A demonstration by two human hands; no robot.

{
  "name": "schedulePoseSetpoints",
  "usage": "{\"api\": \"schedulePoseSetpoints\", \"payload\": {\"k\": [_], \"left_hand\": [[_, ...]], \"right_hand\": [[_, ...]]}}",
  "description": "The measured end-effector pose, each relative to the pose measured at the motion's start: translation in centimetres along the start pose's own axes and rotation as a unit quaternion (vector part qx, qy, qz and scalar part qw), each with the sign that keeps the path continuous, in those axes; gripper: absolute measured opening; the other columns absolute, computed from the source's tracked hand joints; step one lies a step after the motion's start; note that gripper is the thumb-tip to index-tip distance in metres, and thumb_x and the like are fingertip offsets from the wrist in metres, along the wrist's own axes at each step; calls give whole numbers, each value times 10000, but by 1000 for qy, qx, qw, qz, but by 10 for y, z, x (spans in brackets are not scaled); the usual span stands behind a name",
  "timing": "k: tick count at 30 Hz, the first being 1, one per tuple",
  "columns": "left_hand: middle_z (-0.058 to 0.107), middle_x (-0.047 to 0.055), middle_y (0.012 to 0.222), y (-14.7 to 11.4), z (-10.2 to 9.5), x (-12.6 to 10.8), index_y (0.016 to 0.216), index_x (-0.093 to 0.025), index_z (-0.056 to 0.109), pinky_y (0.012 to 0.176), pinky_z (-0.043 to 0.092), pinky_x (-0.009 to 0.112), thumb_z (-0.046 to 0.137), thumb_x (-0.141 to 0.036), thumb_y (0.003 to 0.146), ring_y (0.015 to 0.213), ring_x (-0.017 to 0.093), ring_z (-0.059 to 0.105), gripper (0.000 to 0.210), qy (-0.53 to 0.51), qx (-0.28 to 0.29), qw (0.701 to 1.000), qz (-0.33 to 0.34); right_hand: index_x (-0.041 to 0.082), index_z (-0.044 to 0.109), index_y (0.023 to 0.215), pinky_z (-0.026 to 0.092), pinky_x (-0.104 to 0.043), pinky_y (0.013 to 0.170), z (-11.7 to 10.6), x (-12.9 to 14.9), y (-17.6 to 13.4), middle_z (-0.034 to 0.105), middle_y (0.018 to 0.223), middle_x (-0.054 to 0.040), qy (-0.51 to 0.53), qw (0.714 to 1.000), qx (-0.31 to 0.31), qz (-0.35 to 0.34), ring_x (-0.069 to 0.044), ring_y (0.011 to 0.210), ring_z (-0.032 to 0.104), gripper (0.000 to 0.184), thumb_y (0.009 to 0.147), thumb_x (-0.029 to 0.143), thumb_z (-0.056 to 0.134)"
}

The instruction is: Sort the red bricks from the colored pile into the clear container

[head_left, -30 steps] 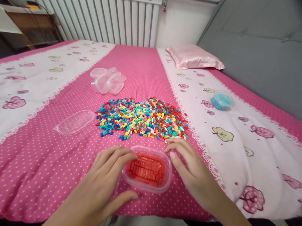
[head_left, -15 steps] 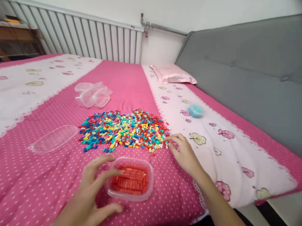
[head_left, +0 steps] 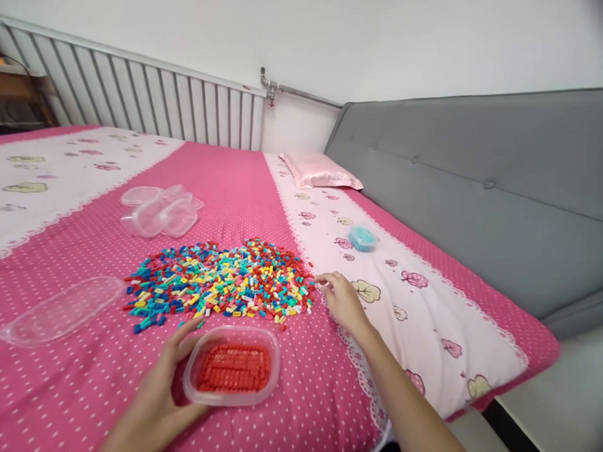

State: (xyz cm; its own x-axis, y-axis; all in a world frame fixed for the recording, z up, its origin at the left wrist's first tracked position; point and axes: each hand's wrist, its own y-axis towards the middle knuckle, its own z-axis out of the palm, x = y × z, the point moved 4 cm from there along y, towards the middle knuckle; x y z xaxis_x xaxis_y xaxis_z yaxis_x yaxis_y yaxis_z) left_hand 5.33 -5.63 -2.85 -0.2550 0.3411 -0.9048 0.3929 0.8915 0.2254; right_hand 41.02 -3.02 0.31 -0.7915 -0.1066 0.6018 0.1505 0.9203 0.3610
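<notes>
My left hand (head_left: 161, 385) is closed round the left side of a clear plastic container (head_left: 275, 377), fingers behind it and thumb at the front. Inside the container, small red building bricks (head_left: 232, 370) lie packed in rows. Beyond it spreads a loose pile of small multicoloured bricks (head_left: 224, 279) on the bed. At the pile's right edge is my right hand (head_left: 345, 305), its fingers bent and drawn together by the bricks. Whatever lies between those fingertips is too small to make out.
A clear lid (head_left: 60, 313) lies left of the pile. Several empty clear containers (head_left: 164, 212) sit behind it. On the right is a closed box with turquoise contents (head_left: 362, 238). A pink pillow (head_left: 320, 170) rests near the grey headboard (head_left: 458, 159).
My left hand's fingers have moved from over the red bricks to the container's left side and grip it. My right hand stays at the pile's right edge. The view has shifted.
</notes>
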Motion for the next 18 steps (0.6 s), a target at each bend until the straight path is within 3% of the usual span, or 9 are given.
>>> {"api": "schedulePoseSetpoints", "payload": {"k": [4,7,10,13,18], "left_hand": [[606,123,1426,12,-4,18,1527,-356,262,1001,593,489,769,-470,808,1246,366,651,887,50,-35,998,23],[613,120,1421,15,-5,22,1515,-351,269,1019,578,508,745,-475,823,1247,364,651,849,81,-46,996,17],[622,105,1421,14,-5,18,1505,-364,263,1012,588,492,742,-449,836,1235,356,662,828,76,-41,996,17],[641,86,1407,12,-7,15,1500,-375,274,965,621,452,734,-408,850,1207,346,682,797,77,-41,996,27],[665,66,1379,10,-7,18,1495,-370,310,950,629,409,735,-405,840,1178,322,702,782,102,-63,992,41]], "right_hand": [[207,725,1006,480,-321,875,9,-15,21,683,962,-43,-15,1000,2,6,-204,902,647,294,899,51,500],[212,692,1159,486,-321,843,16,-22,31,643,944,-34,-25,1000,-5,8,-204,860,625,335,912,89,503],[208,663,1279,479,-362,916,25,-25,36,603,1033,-75,-31,999,-11,3,-239,962,600,398,928,108,503],[208,695,1266,449,-399,1000,35,-27,42,583,1153,-121,-26,1000,-5,-8,-278,1106,554,374,949,122,516],[242,743,1157,451,-379,999,41,-32,50,644,1112,-90,5,999,28,-28,-254,1082,583,332,933,92,551]]}}
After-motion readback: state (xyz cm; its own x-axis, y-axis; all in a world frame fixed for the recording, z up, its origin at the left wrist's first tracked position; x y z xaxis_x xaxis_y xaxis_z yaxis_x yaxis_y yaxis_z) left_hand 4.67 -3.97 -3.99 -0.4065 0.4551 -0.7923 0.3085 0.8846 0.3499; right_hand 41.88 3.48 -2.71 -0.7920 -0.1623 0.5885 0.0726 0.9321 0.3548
